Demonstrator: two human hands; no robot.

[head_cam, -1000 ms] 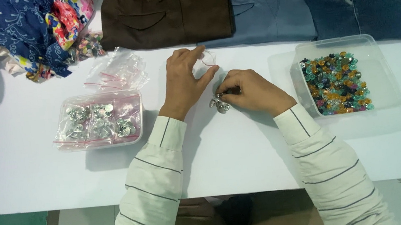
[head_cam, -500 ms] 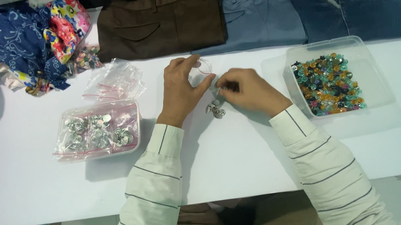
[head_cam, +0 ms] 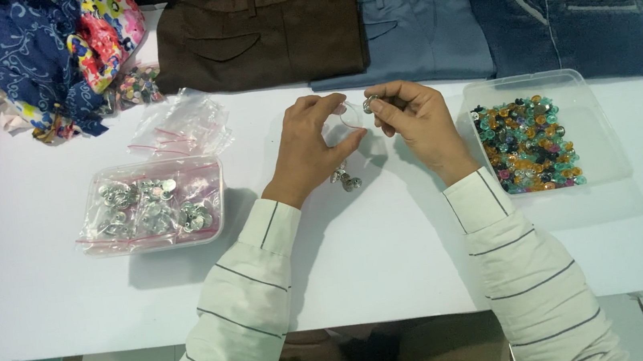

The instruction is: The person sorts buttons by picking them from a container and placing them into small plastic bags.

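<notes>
On the white table (head_cam: 46,317), the left hand (head_cam: 309,145) pinches a small clear bag (head_cam: 346,115) between thumb and fingers. The right hand (head_cam: 420,125) pinches a small silver button (head_cam: 369,104) at the bag's mouth, above the table. A steady bag with its mouth held wide would likely let the button slip in cleanly. The button looks round, shiny and metallic. A few more (head_cam: 346,179) lie below the hands.

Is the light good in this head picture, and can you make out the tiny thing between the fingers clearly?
Head view: even overhead light, soft shadows under the forearms and beside the clear tub of silver pieces; slight glare on the small clear bag at the left hand; the small silver piece in the right hand is too small to resolve.
</notes>
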